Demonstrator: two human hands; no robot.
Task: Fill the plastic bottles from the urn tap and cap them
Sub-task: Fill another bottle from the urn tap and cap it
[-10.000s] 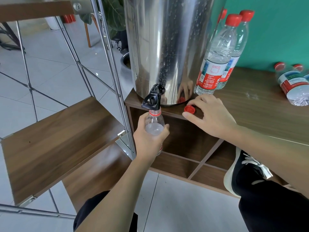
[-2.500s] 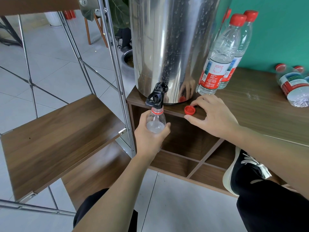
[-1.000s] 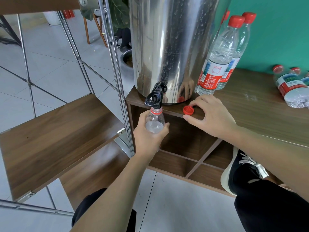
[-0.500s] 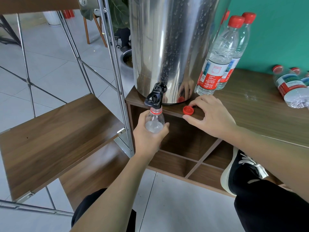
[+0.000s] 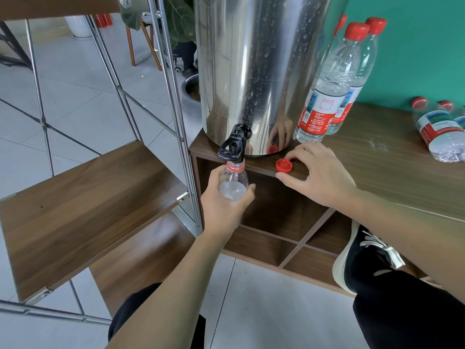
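A tall steel urn [image 5: 256, 71] stands on the wooden cabinet top [image 5: 392, 172], its black tap [image 5: 234, 144] hanging over the front edge. My left hand [image 5: 224, 207] grips a clear plastic bottle [image 5: 232, 182] upright with its open mouth right under the tap; water shows in the bottle's shoulder. A loose red cap [image 5: 284, 165] lies upside down on the cabinet edge. My right hand [image 5: 317, 175] rests on the top with thumb and fingers around the cap, not lifting it.
Two capped bottles [image 5: 329, 89] stand to the right of the urn. More capped bottles [image 5: 437, 129] lie on their sides at the far right. A metal-framed wooden shelf [image 5: 83, 205] stands to the left. My shoe [image 5: 362, 253] rests in the cabinet's lower cubby.
Almost nothing has moved. The left hand keeps the bottle under the tap and the right hand stays by the cap; the water level in the bottle looks about the same.
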